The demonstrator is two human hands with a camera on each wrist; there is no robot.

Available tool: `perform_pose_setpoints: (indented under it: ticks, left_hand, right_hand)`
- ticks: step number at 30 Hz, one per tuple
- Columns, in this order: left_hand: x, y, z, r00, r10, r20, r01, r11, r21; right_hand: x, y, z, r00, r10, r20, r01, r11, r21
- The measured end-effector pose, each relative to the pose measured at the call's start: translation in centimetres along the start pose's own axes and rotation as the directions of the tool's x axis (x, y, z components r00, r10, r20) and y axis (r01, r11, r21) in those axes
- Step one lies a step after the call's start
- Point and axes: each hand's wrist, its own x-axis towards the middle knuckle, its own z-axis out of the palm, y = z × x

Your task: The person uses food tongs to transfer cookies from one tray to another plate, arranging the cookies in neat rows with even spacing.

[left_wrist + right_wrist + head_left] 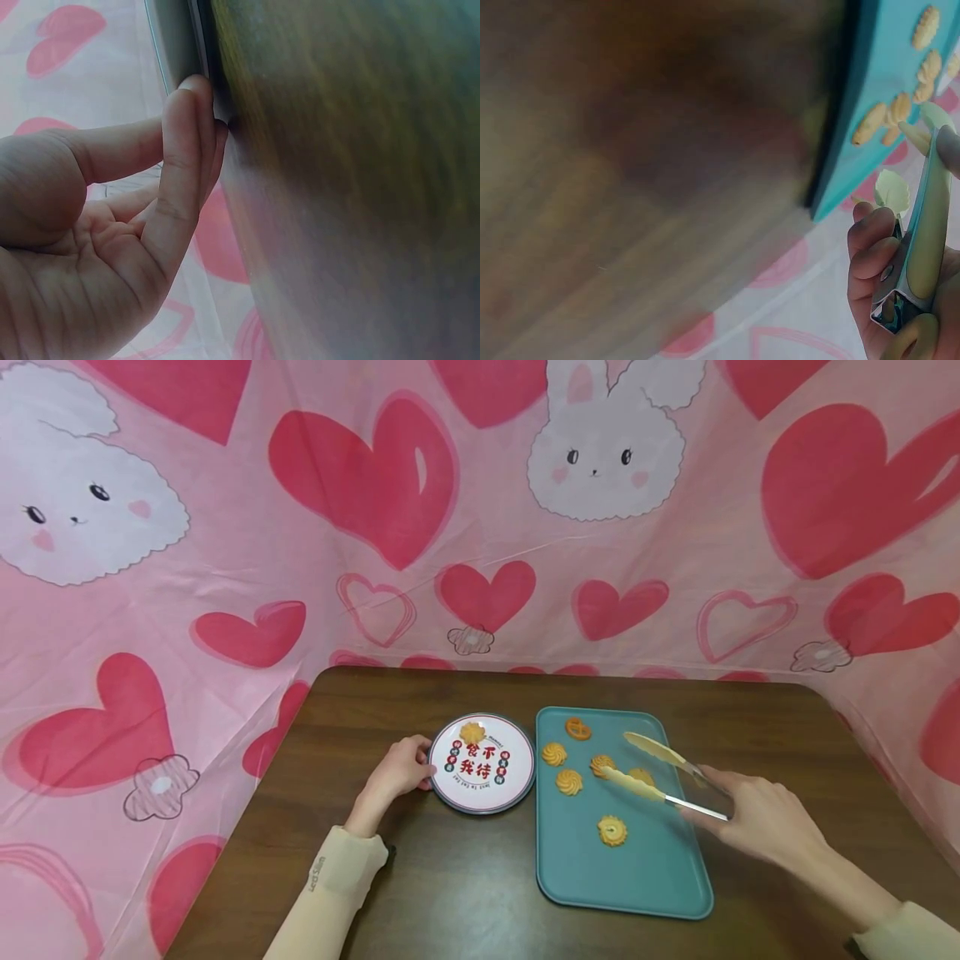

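Note:
At the left edge of a round white plate (480,797) with red lettering, my left hand (401,767) holds the rim between thumb and fingers. One flower-shaped cookie (472,732) lies on the plate's upper part. My right hand (768,818) grips a pair of tongs (678,795) with pale yellow tips, seen also in the right wrist view. The tongs are spread above the teal tray (585,881), with nothing pinched between their tips. Beneath the near tip is a swirl cookie (601,763), partly covered; a paler cookie (642,774) lies between the two arms.
On the tray are also a pretzel-shaped cookie (578,728), two swirl cookies (569,782) at the left, and a round cookie (612,831) nearer the front. Plate and tray stand side by side on a dark wooden table (450,893). A pink heart-patterned cloth (420,610) hangs behind.

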Motion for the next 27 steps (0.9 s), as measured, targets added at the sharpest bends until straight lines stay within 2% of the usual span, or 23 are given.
perform_pose_setpoints:
  ticks: [10,27]
  left_hand:
    - [0.0,0.1,0.0,1.0,-0.006,0.0,0.006,1.0,0.002]
    - [-0.1,0.1,0.1,1.0,-0.013,0.002,0.013,1.0,-0.001]
  right_hand:
    - [-1.8,1.0,1.0,0.999,0.038,0.0,-0.038,0.999,0.016]
    - [-2.7,1.7,1.1,0.999,0.043,0.032,-0.043,0.999,0.0]
